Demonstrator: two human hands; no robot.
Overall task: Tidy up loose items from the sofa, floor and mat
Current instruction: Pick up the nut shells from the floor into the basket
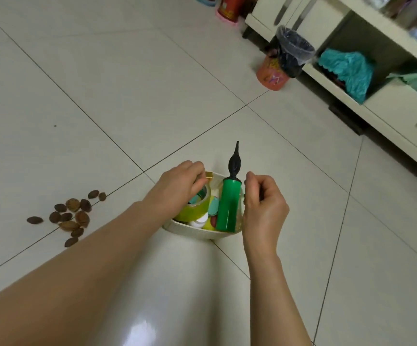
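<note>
Noted cream bowl (197, 234) on tiled floor (127, 96), near centre, approx. over a grout crossing. Held green balloon pump (228, 206) upright-tilted w/ black nozzle past far rim, yellow-green tape roll (195, 208) leaning at left wall, plus small caps, colours mixed. Left hand (180, 186) found at bowl's left-far rim, fingers curled together, pinching small gold piece (209, 175) above the tape roll. Right hand (265, 203) found at right rim, fingers curled shut; contents of grip not discernible. Nut shells (71, 216) scattered on floor left of bowl, well apart. Open tile on far and left sides. Lined bin (293, 51) and orange tub (272, 76) against white cabinet (390, 106), far right.
</note>
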